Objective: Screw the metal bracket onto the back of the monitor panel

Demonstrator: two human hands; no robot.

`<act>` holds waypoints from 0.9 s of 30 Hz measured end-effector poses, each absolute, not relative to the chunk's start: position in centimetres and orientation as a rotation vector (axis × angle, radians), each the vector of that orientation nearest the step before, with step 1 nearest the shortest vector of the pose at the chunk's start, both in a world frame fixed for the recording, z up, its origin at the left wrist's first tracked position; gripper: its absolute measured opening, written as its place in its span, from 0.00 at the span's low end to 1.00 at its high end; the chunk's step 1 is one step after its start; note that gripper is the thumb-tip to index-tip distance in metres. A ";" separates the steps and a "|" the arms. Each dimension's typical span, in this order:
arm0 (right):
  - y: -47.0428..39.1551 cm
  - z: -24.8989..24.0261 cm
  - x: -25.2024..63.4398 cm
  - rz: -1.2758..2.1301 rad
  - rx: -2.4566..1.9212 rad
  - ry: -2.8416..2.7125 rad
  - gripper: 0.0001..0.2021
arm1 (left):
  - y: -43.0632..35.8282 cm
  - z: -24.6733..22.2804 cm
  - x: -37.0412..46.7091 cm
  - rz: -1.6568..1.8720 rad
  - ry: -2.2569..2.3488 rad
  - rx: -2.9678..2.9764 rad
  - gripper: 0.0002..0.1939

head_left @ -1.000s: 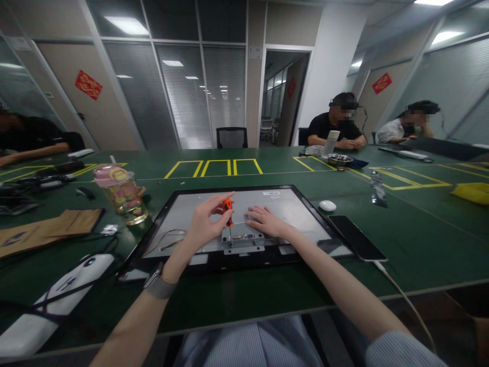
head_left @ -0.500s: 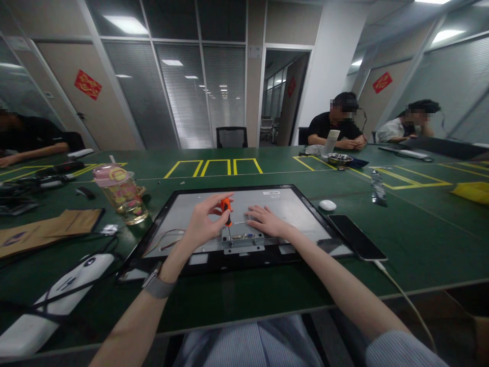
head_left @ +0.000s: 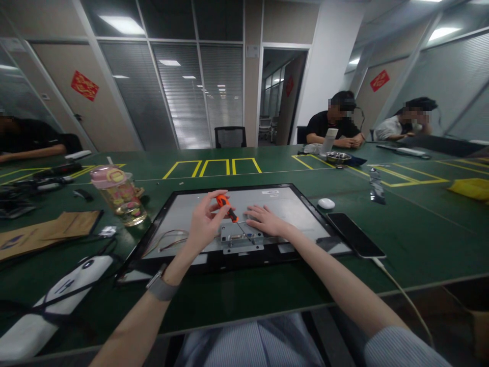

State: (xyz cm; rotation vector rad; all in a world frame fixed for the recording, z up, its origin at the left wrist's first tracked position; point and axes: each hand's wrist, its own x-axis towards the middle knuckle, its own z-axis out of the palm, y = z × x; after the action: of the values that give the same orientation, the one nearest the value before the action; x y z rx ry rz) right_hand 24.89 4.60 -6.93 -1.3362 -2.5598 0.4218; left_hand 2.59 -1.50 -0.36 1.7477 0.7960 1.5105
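My left hand pinches the orange and black handle of a screwdriver. Its thin shaft slants down to the right, with the tip at the right part of a metal bracket that carries connector ports. The bracket sits at the near edge of a flat display panel with a grey back and black frame. My right hand lies flat with fingers spread on the panel, just behind and right of the bracket. Thin wires run over the panel's left side.
Left of the panel stand a pink-lidded bottle, a brown paper bag and a white power strip with black cables. To the right lie a white earbud case and a charging phone. Several people sit across the table.
The screwdriver has swung from nearly upright at the bracket's left side to a rightward slant, its tip now at the right side. My right hand stays in place.
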 end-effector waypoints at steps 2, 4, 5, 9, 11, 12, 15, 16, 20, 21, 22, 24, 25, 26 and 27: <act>4.5 -6.8 24.9 0.420 -1.341 -2.557 0.27 | -1.5 -0.9 3.2 1.474 0.793 1.703 0.16; 4.4 -6.7 24.8 0.418 -1.346 -2.558 0.27 | -1.5 -1.4 3.7 1.462 0.783 1.707 0.16; 4.3 -6.6 24.8 0.418 -1.346 -2.561 0.28 | -1.5 -1.7 3.8 1.463 0.791 1.716 0.16; 4.2 -6.5 24.8 0.420 -1.349 -2.559 0.28 | -1.4 -2.3 4.0 1.459 0.832 1.755 0.16; 4.3 -6.5 24.8 0.418 -1.353 -2.556 0.28 | -1.4 -2.4 4.0 1.467 0.836 1.761 0.16; 4.3 -6.6 24.8 0.416 -1.353 -2.556 0.28 | -1.4 -2.4 4.0 1.467 0.839 1.765 0.16; 4.4 -6.7 24.8 0.405 -1.347 -2.554 0.28 | -1.5 -2.3 4.1 1.461 0.844 1.781 0.16; 4.4 -6.8 24.8 0.400 -1.343 -2.553 0.28 | -1.5 -2.3 4.1 1.458 0.845 1.788 0.16; 4.5 -6.8 24.8 0.390 -1.341 -2.560 0.27 | -1.7 -1.9 4.0 1.447 0.863 1.878 0.15; 4.5 -6.8 24.8 0.387 -1.343 -2.565 0.27 | -1.8 -1.8 3.9 1.437 0.870 1.922 0.15; 4.5 -6.8 24.8 0.382 -1.344 -2.569 0.27 | -1.9 -1.6 3.9 1.424 0.872 1.967 0.15; 4.5 -6.8 24.8 0.371 -1.343 -2.574 0.27 | -2.2 -1.4 3.9 1.393 0.859 2.052 0.15; 4.5 -6.8 24.8 0.368 -1.342 -2.575 0.27 | -2.3 -1.3 3.9 1.373 0.842 2.088 0.15; 4.5 -6.8 24.8 0.368 -1.342 -2.576 0.27 | -2.3 -1.2 3.9 1.357 0.821 2.115 0.16; 4.5 -6.8 24.8 0.369 -1.343 -2.575 0.27 | -2.4 -1.1 3.9 1.342 0.799 2.132 0.17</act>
State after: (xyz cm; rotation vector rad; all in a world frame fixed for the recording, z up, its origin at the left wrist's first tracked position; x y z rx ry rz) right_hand 24.79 4.48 -6.84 -1.3433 -2.5750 0.3686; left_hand 3.85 -2.35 -1.11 2.1324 0.7989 1.3421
